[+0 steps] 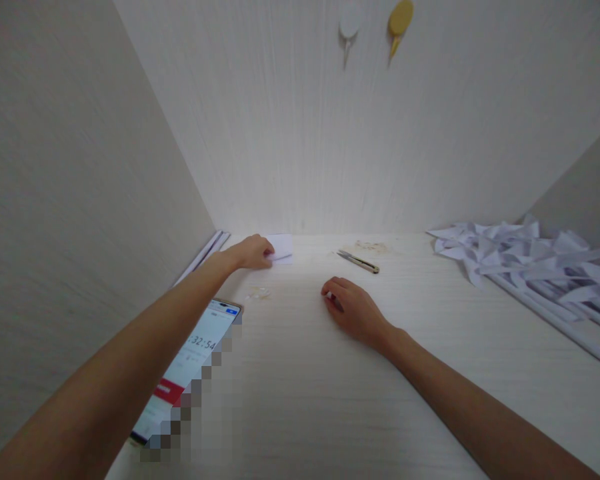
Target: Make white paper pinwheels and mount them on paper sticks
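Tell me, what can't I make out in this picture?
Head view, throughout:
Phone: partly hidden by the left forearm and pixel blocks.
White paper: left part behind the left hand; sheet count unclear.
Paper pinwheels: cut off by the right edge.
Right hand: its curl hides whether it holds anything.
Pale scraps by the back wall: too small and blurred.

left grip (253, 252), right grip (353, 310): bare | left forearm (145, 333), right forearm (460, 383): bare, slim
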`<control>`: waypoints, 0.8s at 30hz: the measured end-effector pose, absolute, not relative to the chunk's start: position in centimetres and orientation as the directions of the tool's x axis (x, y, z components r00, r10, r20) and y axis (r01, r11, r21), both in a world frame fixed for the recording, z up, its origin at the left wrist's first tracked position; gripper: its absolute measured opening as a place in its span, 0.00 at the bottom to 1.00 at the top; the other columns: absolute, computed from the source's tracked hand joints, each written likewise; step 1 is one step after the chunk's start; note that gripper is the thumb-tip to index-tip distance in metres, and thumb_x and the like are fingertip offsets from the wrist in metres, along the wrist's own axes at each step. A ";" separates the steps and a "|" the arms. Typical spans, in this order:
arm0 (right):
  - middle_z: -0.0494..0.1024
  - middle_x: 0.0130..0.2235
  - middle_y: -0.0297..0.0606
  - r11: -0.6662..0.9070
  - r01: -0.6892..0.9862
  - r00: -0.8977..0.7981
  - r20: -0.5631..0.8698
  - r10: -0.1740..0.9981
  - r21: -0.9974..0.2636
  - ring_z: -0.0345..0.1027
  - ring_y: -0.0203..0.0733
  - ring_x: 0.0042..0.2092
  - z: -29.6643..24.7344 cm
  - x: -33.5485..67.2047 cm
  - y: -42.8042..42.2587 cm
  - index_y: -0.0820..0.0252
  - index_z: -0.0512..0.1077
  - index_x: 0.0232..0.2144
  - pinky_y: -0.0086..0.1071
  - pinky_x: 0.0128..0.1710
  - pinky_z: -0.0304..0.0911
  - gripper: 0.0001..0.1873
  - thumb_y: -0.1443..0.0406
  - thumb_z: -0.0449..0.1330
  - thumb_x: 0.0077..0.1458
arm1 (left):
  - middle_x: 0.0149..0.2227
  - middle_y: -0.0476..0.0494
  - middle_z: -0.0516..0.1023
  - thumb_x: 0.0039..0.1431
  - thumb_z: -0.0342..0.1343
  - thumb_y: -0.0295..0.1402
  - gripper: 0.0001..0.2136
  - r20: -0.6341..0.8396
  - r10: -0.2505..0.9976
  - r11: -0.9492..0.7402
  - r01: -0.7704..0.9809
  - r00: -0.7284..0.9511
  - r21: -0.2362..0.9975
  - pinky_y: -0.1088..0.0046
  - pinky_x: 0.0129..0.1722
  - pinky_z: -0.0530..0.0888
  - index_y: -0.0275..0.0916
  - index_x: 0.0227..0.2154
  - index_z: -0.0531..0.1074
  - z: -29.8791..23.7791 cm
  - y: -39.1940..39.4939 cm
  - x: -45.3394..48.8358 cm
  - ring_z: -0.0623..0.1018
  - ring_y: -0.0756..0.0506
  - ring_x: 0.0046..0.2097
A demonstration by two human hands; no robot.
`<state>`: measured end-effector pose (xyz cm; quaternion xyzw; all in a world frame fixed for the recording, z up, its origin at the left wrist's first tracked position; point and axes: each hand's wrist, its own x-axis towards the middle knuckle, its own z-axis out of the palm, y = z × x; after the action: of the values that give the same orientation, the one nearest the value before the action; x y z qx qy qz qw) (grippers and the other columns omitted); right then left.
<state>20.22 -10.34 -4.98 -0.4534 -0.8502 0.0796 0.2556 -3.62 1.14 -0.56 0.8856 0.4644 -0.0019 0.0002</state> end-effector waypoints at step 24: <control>0.74 0.35 0.40 0.213 0.197 -0.004 0.217 0.976 -0.957 0.62 0.30 0.24 -2.1 26.0 -15.7 0.62 0.66 0.20 0.26 0.21 0.57 0.07 0.63 0.58 0.41 | 0.15 0.54 0.57 0.46 0.49 0.45 0.17 0.090 0.996 -0.094 0.399 0.026 0.912 0.77 0.19 0.53 0.37 0.14 0.61 0.1 -14.1 3.8 0.58 0.54 0.19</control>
<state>26.01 -15.70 -2.12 -0.4938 -0.5938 0.3866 0.5041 3.75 -14.11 0.09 0.6163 0.5656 0.4085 0.3652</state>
